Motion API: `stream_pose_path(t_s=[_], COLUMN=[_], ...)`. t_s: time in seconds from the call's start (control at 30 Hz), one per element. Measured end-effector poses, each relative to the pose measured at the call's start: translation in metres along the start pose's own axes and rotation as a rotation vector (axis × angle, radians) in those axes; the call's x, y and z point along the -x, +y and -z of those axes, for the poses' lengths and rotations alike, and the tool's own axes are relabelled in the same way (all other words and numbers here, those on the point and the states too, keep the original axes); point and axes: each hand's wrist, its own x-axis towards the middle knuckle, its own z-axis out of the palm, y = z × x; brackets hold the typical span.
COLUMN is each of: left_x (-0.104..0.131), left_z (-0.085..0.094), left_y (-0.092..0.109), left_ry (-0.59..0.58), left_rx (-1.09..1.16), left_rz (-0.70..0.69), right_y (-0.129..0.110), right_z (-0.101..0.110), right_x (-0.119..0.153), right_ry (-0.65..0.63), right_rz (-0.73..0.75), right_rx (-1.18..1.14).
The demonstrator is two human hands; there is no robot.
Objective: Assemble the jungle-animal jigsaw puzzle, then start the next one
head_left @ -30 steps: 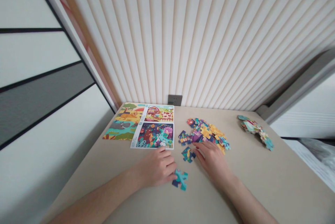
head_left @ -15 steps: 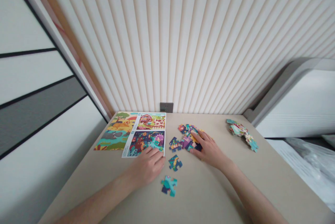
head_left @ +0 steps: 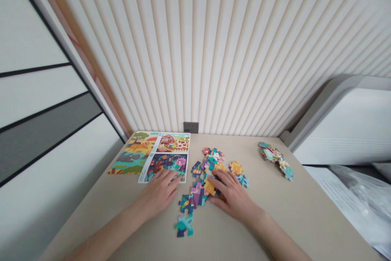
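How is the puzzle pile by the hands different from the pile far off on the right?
The near pile is bigger and more spread out; the far pile is smaller.
The near pile shows lots of purple and yellow; the far pile shows mostly teal, red and cream.
The right hand is on the near pile, not the far pile.
Both are jigsaw pieces.

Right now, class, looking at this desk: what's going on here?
A person's right hand rests on a spread pile of jigsaw pieces, fingers on the yellow and purple ones. The left hand lies over the lower edge of the printed picture sheet. A separate cluster of puzzle pieces sits to the right, untouched.
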Motion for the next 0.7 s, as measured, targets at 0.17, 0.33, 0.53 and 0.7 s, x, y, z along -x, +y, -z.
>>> stream_pose_path(t_s=[0.17,0.33,0.53,0.7], left_x=[0.038,0.06,0.062,0.063], left_z=[0.002,0.005,-0.01,-0.023], left_y=[0.009,0.026,-0.006,-0.044], left_ry=[-0.046,-0.105,0.006,0.017], left_rx=[0.1,0.142,-0.036,-0.067], left_rz=[0.047,0.064,0.137,0.224], right_y=[0.05,0.065,0.039,0.069], right_z=[-0.002,-0.032,-0.043,-0.024], right_x=[0.021,0.045,0.04,-0.006], right_ry=[0.094,0.042,-0.005,-0.071], right_rz=[-0.272,-0.324,-0.289,-0.378], right_rx=[0.061,0.03,-0.065,-0.108])
